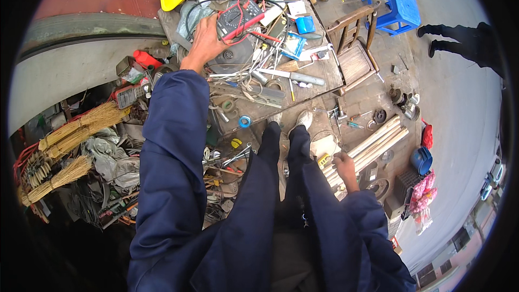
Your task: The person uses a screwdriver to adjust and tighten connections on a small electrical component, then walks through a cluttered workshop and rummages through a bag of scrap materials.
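Dark blue sleeves filled the lower frame, and the right hand (344,165) hung loosely curled, grasping nothing, beside the pale wooden strips (373,146) at centre right. Farther up, the left hand (204,42) lay on the cluttered workbench (330,75), fingers spread against the grey multimeter (238,17) at upper centre. A firmer hold around its body, clear of the tangled red leads, would probably serve best. Whether the fingertips gripped or merely touched it was hidden.

Cluttered workbench (324,78), tools everywhere.
A red multimeter (238,17) lies right at the left hand (205,40); just beyond, a blue box (305,24); nearer the body, blue tape (244,121).
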Demonstrator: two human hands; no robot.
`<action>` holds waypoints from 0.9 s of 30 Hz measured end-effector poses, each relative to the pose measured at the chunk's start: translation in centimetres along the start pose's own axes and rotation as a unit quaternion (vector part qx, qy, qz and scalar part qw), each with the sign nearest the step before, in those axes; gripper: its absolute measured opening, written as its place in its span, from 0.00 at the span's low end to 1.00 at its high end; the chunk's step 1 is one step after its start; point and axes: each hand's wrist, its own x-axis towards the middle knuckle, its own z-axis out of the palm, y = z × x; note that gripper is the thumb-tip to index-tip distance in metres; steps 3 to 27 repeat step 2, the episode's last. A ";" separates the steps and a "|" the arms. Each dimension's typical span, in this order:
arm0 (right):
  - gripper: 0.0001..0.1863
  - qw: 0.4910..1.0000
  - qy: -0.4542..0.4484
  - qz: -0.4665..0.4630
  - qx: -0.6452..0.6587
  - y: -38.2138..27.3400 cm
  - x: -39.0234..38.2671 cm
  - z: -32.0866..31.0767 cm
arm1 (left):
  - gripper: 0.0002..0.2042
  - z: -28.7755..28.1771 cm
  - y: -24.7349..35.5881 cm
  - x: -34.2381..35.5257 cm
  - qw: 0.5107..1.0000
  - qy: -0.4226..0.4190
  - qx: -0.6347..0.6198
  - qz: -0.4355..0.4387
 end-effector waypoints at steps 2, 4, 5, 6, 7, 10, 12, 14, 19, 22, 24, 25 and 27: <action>0.15 1.000 0.002 -0.013 -0.008 0.0 0.4 0.1 | 0.49 -0.6 0.5 0.6 0.999 -0.045 0.014 -0.021; 0.15 1.000 0.002 -0.013 -0.008 0.0 0.4 0.1 | 0.49 -0.6 0.5 0.6 0.999 -0.045 0.014 -0.021; 0.15 1.000 0.002 -0.013 -0.008 0.0 0.4 0.1 | 0.49 -0.6 0.5 0.6 0.999 -0.045 0.014 -0.021; 0.15 1.000 0.002 -0.013 -0.008 0.0 0.4 0.1 | 0.49 -0.6 0.5 0.6 0.999 -0.045 0.014 -0.021; 0.15 1.000 0.002 -0.013 -0.008 0.0 0.4 0.1 | 0.49 -0.6 0.5 0.6 0.999 -0.045 0.014 -0.021; 0.15 1.000 0.002 -0.013 -0.008 0.0 0.4 0.1 | 0.49 -0.6 0.5 0.6 0.999 -0.045 0.014 -0.021; 0.15 1.000 0.002 -0.013 -0.008 0.0 0.4 0.1 | 0.49 -0.6 0.5 0.6 0.999 -0.045 0.014 -0.021; 0.15 1.000 0.002 -0.013 -0.008 0.0 0.4 0.1 | 0.49 -0.6 0.5 0.6 0.999 -0.045 0.014 -0.021; 0.15 1.000 0.002 -0.013 -0.008 0.0 0.4 0.1 | 0.49 -0.6 0.5 0.6 0.999 -0.045 0.014 -0.021; 0.15 1.000 0.002 -0.013 -0.008 0.0 0.4 0.1 | 0.49 -0.6 0.5 0.6 0.999 -0.045 0.014 -0.021; 0.15 1.000 0.002 -0.013 -0.008 0.0 0.4 0.1 | 0.49 -0.6 0.5 0.6 0.999 -0.045 0.014 -0.021; 0.15 1.000 0.002 -0.013 -0.008 0.0 0.4 0.1 | 0.49 -0.6 0.5 0.6 0.999 -0.045 0.014 -0.021; 0.15 1.000 0.002 -0.013 -0.008 0.0 0.4 0.1 | 0.49 -0.6 0.5 0.6 0.999 -0.045 0.014 -0.021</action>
